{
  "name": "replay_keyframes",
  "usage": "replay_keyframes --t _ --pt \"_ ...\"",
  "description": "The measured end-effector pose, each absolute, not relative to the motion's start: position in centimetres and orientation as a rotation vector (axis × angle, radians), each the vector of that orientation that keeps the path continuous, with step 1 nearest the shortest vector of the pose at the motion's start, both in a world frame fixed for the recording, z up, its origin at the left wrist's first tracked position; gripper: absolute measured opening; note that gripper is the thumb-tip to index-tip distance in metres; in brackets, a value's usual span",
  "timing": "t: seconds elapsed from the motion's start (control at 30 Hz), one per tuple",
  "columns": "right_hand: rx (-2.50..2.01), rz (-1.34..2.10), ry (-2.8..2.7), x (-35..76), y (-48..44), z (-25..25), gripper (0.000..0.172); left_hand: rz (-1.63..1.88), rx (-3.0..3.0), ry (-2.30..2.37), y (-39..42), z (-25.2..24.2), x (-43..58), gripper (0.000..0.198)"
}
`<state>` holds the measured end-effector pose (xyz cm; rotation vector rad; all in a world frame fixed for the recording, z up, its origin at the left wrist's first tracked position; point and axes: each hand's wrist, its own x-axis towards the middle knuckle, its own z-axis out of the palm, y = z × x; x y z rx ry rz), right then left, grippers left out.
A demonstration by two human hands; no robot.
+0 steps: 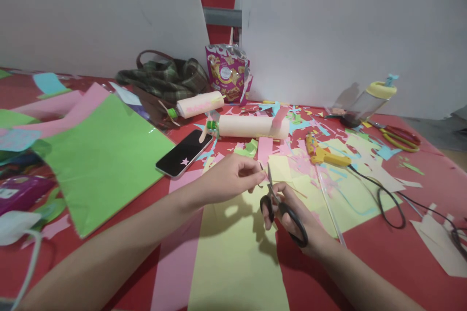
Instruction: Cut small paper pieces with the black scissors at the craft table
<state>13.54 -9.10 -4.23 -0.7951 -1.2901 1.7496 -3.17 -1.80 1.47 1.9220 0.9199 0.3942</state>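
Observation:
My right hand (pixel 292 209) has its fingers through the loops of black-handled scissors (pixel 299 223), whose blades point up and away from me. Just left of the blades, my left hand (pixel 239 177) is closed in a pinch on a small piece of paper (pixel 264 171), mostly hidden by the fingertips. Below both hands lies a pale yellow sheet (pixel 237 262) over a pink sheet (pixel 173 262). Beyond them rests a paper-wrapped bottle (pixel 248 126) with a green cap, on its side. A black phone (pixel 184 153) with a pink star on it lies left of the bottle.
A yellow glue gun (pixel 328 156) with a black cord lies right. Behind it are red-and-yellow-handled scissors (pixel 401 137) and a tilted clear bottle (pixel 368 104). Green sheets (pixel 105 165) cover the left. A second wrapped bottle (pixel 200 104), snack bag (pixel 228 73) and plaid bag (pixel 171 75) sit behind, among scraps.

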Motion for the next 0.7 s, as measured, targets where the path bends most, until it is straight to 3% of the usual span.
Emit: replay_keyframes --t 0.7 --pt "-0.722 1.751 -1.239 13.62 -9.08 -4.39 0.033 0.543 1.678 0.895 -2.66 0.83 -2.17 0.027"
